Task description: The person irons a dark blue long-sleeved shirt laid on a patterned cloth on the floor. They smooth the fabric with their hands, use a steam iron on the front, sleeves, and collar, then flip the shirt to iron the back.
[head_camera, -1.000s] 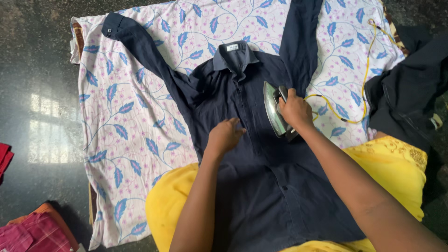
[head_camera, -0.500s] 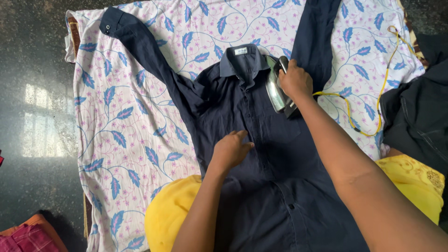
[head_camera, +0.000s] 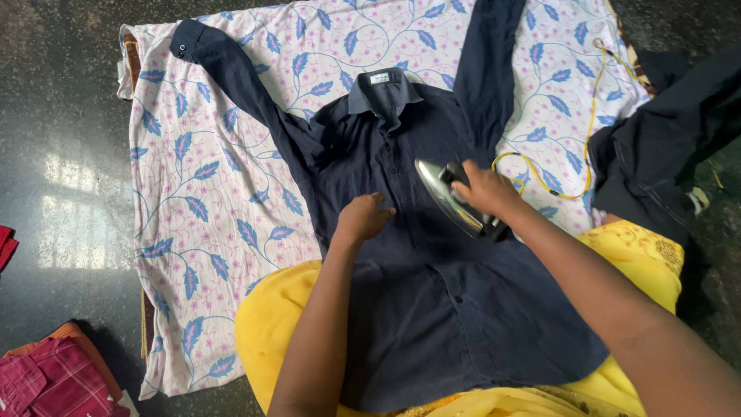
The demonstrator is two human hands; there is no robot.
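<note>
A dark navy shirt (head_camera: 417, 293) lies front up on a white sheet with blue leaves (head_camera: 208, 185), collar at the far side and both sleeves spread out. My right hand (head_camera: 482, 189) grips the handle of a metal clothes iron (head_camera: 448, 197) that rests on the shirt's chest, right of the button line. My left hand (head_camera: 363, 216) lies flat on the shirt just left of the buttons, fingers slightly apart, pressing the cloth. A yellow cord (head_camera: 575, 147) runs from the iron across the sheet to the right.
Yellow cloth (head_camera: 648, 255) covers my knees under the shirt's hem. A heap of dark clothing (head_camera: 664, 154) lies at the right on the dark stone floor (head_camera: 62, 232). Red checked and orange fabric (head_camera: 54, 374) sits at the lower left.
My right hand has drawn the iron back from beside the collar down to the chest. My left hand stayed on the shirt front.
</note>
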